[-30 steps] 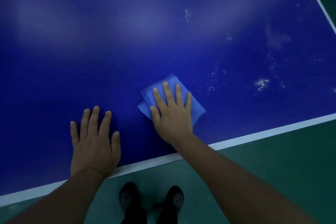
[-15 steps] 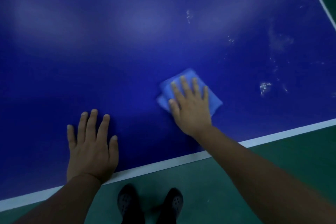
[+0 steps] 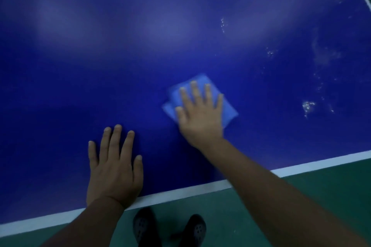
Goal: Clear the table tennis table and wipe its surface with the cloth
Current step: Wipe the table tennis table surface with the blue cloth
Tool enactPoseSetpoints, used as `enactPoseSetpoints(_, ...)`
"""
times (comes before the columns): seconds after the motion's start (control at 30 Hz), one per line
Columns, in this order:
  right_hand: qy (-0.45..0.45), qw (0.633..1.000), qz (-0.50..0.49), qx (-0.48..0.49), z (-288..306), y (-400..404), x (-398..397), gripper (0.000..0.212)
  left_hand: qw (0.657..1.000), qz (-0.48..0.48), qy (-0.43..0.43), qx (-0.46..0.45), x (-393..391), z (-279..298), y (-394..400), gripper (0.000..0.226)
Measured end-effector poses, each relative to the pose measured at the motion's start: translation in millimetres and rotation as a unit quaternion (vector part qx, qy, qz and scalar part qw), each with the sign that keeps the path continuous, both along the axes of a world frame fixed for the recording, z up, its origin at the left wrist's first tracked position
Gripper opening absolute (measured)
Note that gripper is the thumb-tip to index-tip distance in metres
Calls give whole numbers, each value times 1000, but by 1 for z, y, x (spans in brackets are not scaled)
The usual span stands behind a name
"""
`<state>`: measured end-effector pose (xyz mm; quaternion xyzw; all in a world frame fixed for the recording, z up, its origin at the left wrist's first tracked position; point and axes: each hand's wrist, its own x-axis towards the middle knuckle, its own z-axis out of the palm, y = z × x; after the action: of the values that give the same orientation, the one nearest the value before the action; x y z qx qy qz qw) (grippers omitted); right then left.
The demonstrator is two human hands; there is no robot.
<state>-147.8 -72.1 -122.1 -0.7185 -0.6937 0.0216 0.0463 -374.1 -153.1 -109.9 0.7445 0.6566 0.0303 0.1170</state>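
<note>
The right hand (image 3: 200, 114) lies flat, palm down, on a folded light-blue cloth (image 3: 228, 109), its four fingers straight and slightly spread, the thumb angled out to the left over the cloth's near-left corner; nothing is curled round the fabric, the hand only presses it onto the surface. The cloth sits on the dark-blue table tennis table (image 3: 140, 62), near the white edge line (image 3: 180, 192) and to the right of the middle of the view, with its corners showing past the fingertips and to the right of the palm. The right forearm runs from the lower right corner diagonally up and left to the wrist, crossing the white line. The left hand (image 3: 114, 168) rests palm down on the bare table to the left of the cloth and apart from it, fingers straight and close together, thumb alongside to the right, the heel of the hand just at the white line; its forearm comes up from the bottom left. Pale speckled spots (image 3: 308, 106) lie on the table to the right of the cloth. Below the table edge, two dark shoes (image 3: 170, 228) stand on a green floor (image 3: 301, 196).
</note>
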Motion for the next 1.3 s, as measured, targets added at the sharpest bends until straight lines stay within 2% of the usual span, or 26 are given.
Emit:
enactPoseSetpoints(0.1,24,985,162,-60,7,35,-42,60,1000,-2,6,11,0,-1,0,62)
enactPoseSetpoints(0.17,-10,989,135,-64,7,73,-10,66,1000,-6,8,14,-1,-2,0,62)
enactPoseSetpoints(0.27,-31,991,-116,-54,6,122,88,65,1000,-9,7,17,-3,-3,0,63)
enactPoseSetpoints(0.33,31,950,-304,-67,16,131,148,59,1000,-11,8,17,-2,-2,0,63)
enactPoseSetpoints(0.4,65,914,-395,-69,22,127,162,58,1000,-13,8,17,-1,-2,1,63)
enactPoseSetpoints(0.43,61,916,-390,-68,22,124,151,58,1000,-13,10,16,-2,-2,0,63)
enactPoseSetpoints(0.47,48,934,-348,-65,19,118,131,59,1000,-14,12,14,-2,-3,0,63)
enactPoseSetpoints(0.5,29,960,-273,-53,15,109,106,60,1000,-14,13,12,-3,-3,0,63)
enactPoseSetpoints(0.57,1,999,-40,-37,9,79,51,63,1000,-15,13,11,-3,-4,-1,64)
enactPoseSetpoints(0.63,-10,981,180,-70,5,54,32,61,1000,-12,8,13,-2,-5,-1,64)
enactPoseSetpoints(0.67,-19,974,212,-75,6,57,44,60,1000,-12,6,16,-3,-5,-1,64)
enactPoseSetpoints(0.7,-34,982,174,-60,5,67,65,60,1000,-13,5,18,-3,-4,-1,64)
enactPoseSetpoints(0.77,-56,997,-48,-36,7,90,119,59,1000,-16,7,18,-3,-4,-1,63)
enactPoseSetpoints(0.83,8,951,-302,-65,17,102,167,58,1000,-17,6,21,-3,-4,-1,64)
enactPoseSetpoints(0.87,46,923,-375,-72,23,101,174,58,1000,-16,4,21,-3,-4,-1,64)
enactPoseSetpoints(0.9,57,913,-398,-70,24,99,168,58,1000,-17,3,19,-3,-4,-1,64)
enactPoseSetpoints(0.97,50,940,-329,-68,22,94,129,58,1000,-17,6,16,-3,-3,0,63)
enactPoseSetpoints(1.07,-3,993,-100,-55,11,65,52,60,1000,-17,11,14,-2,-2,0,63)
enactPoseSetpoints(1.17,-5,996,43,-79,13,52,38,64,1000,-13,7,21,-2,-2,0,62)
enactPoseSetpoints(1.23,-31,996,37,-80,14,65,66,66,1000,-13,8,22,-2,-2,-1,62)
enactPoseSetpoints(1.3,-32,993,-67,-90,17,86,98,63,1000,-8,15,18,-1,-2,-1,62)
